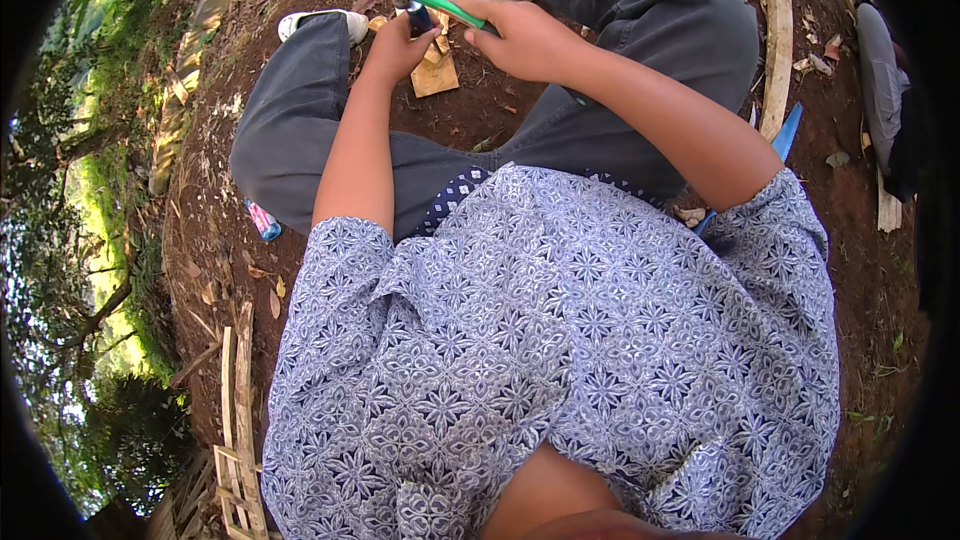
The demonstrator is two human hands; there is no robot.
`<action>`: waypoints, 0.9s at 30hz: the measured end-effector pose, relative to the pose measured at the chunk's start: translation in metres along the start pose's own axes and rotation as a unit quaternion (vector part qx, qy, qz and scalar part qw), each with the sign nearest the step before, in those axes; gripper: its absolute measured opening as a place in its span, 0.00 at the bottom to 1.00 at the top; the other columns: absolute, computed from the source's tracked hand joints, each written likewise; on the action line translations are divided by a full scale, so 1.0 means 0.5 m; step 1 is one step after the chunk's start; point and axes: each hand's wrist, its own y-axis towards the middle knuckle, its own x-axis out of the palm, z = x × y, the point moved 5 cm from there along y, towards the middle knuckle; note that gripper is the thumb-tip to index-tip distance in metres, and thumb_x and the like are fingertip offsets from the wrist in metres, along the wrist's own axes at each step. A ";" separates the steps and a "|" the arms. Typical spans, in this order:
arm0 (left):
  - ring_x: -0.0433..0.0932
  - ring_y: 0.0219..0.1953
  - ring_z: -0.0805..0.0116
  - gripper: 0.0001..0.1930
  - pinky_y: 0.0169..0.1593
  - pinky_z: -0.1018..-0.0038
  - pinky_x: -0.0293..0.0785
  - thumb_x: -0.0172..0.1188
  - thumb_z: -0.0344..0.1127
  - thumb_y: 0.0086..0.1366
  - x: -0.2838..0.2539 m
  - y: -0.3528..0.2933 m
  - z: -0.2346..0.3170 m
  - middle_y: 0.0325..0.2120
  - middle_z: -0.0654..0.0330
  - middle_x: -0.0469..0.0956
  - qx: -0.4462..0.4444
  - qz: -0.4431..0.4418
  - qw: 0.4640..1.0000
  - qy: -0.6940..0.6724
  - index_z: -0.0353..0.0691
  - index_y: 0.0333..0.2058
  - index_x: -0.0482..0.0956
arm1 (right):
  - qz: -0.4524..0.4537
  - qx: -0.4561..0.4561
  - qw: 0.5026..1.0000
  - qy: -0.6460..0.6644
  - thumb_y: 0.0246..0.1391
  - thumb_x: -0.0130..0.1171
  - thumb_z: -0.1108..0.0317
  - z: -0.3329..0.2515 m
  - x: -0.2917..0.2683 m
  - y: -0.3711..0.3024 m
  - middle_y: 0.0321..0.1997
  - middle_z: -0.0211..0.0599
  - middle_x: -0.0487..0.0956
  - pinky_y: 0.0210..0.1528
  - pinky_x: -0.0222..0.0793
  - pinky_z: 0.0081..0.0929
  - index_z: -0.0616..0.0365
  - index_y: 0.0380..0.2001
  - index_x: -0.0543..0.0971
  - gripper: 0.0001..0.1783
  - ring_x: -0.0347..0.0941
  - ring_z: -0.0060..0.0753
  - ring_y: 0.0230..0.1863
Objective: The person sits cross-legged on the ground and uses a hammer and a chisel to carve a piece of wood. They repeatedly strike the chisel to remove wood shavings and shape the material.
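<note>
My left hand (402, 52) is closed around a chisel with a dark blue handle (419, 18). Most of its blade is hidden by my fingers. My right hand (525, 40) grips the green handle of a hammer (450, 8), whose metal head is just above the chisel's end; whether they touch, I cannot tell. Beneath both hands, a pale piece of wood (435, 78) lies on the ground between my legs, partly covered by my left hand.
Reddish soil with wood chips and dry leaves surrounds me. On the right are a long board (776, 55) and a blue saw-like blade (787, 132). A crumpled can (263, 221) lies by my left thigh. Wooden slats (238, 420) stand lower left, with greenery beyond.
</note>
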 end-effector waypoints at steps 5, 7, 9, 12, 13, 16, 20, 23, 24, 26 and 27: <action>0.85 0.41 0.64 0.12 0.47 0.66 0.78 0.68 0.37 0.67 -0.016 -0.027 0.044 0.38 0.55 0.87 -0.098 -0.013 0.992 0.076 0.36 0.44 0.83 | 0.162 -0.109 0.978 0.079 0.66 0.57 0.63 -0.109 -0.095 0.017 0.27 0.46 0.81 0.28 0.69 0.32 0.48 0.64 0.77 0.23 0.74 0.32 0.22; 0.85 0.41 0.64 0.13 0.47 0.66 0.78 0.68 0.37 0.67 -0.020 -0.027 0.027 0.38 0.55 0.87 -0.080 0.000 0.996 0.046 0.36 0.45 0.83 | 0.203 -0.132 0.962 0.127 0.67 0.57 0.63 -0.111 -0.085 0.008 0.26 0.46 0.80 0.28 0.69 0.31 0.49 0.64 0.76 0.23 0.73 0.30 0.21; 0.85 0.41 0.64 0.13 0.47 0.65 0.78 0.68 0.38 0.67 -0.009 -0.007 0.053 0.38 0.54 0.87 -0.067 -0.012 0.997 0.047 0.36 0.45 0.83 | 0.201 -0.090 0.964 0.150 0.67 0.56 0.63 -0.050 -0.045 -0.004 0.26 0.45 0.81 0.28 0.70 0.32 0.49 0.65 0.74 0.25 0.75 0.31 0.22; 0.85 0.40 0.63 0.12 0.47 0.65 0.78 0.68 0.37 0.66 0.007 -0.011 0.051 0.37 0.52 0.87 -0.054 -0.029 0.997 0.046 0.37 0.45 0.83 | 0.041 0.017 0.999 0.017 0.67 0.56 0.63 -0.012 -0.005 0.008 0.27 0.45 0.82 0.30 0.72 0.34 0.50 0.66 0.72 0.25 0.78 0.35 0.24; 0.85 0.41 0.62 0.13 0.47 0.65 0.78 0.68 0.38 0.66 0.002 -0.011 0.041 0.38 0.52 0.87 -0.067 -0.031 0.995 0.067 0.38 0.45 0.83 | 0.031 0.048 0.998 0.040 0.67 0.56 0.63 -0.012 -0.016 0.004 0.30 0.45 0.83 0.34 0.74 0.35 0.51 0.64 0.74 0.24 0.81 0.38 0.29; 0.86 0.42 0.59 0.14 0.47 0.64 0.78 0.69 0.39 0.66 -0.015 -0.023 0.044 0.38 0.52 0.87 -0.108 -0.033 0.989 0.094 0.38 0.44 0.84 | 0.175 -0.115 0.971 0.117 0.67 0.56 0.63 -0.094 -0.075 0.018 0.33 0.46 0.83 0.36 0.75 0.36 0.50 0.65 0.74 0.24 0.81 0.38 0.30; 0.86 0.42 0.62 0.14 0.47 0.65 0.78 0.70 0.39 0.66 -0.005 -0.011 0.052 0.37 0.54 0.87 -0.082 -0.015 0.993 0.082 0.37 0.45 0.83 | 0.046 -0.008 0.993 0.104 0.69 0.55 0.64 -0.025 -0.004 0.003 0.38 0.44 0.84 0.39 0.72 0.31 0.52 0.65 0.74 0.23 0.78 0.30 0.33; 0.85 0.40 0.66 0.14 0.46 0.67 0.78 0.70 0.38 0.66 0.005 -0.017 0.037 0.36 0.55 0.87 -0.065 -0.002 0.989 0.133 0.37 0.45 0.83 | -0.069 0.072 0.993 0.058 0.69 0.55 0.65 -0.030 -0.004 0.000 0.42 0.46 0.85 0.44 0.74 0.31 0.47 0.68 0.72 0.25 0.80 0.30 0.38; 0.85 0.40 0.67 0.14 0.45 0.67 0.78 0.70 0.37 0.65 0.003 -0.026 0.013 0.35 0.55 0.87 -0.064 0.005 0.995 0.083 0.37 0.45 0.83 | -0.056 0.045 0.995 0.073 0.69 0.55 0.65 -0.062 -0.015 -0.010 0.42 0.46 0.85 0.45 0.74 0.31 0.47 0.69 0.71 0.26 0.80 0.30 0.38; 0.84 0.38 0.69 0.13 0.44 0.68 0.78 0.70 0.36 0.65 -0.013 -0.032 -0.025 0.35 0.56 0.86 -0.056 0.022 0.998 -0.019 0.37 0.45 0.83 | 0.050 -0.037 0.985 0.162 0.70 0.54 0.67 -0.107 -0.039 -0.005 0.45 0.45 0.85 0.47 0.75 0.30 0.46 0.70 0.70 0.27 0.80 0.28 0.40; 0.83 0.37 0.69 0.13 0.44 0.69 0.78 0.69 0.36 0.65 -0.021 -0.027 0.000 0.34 0.56 0.86 -0.082 0.004 0.997 0.010 0.37 0.45 0.83 | 0.100 -0.053 0.979 0.171 0.70 0.54 0.68 -0.108 -0.048 -0.006 0.46 0.45 0.85 0.47 0.75 0.30 0.46 0.70 0.70 0.26 0.80 0.28 0.40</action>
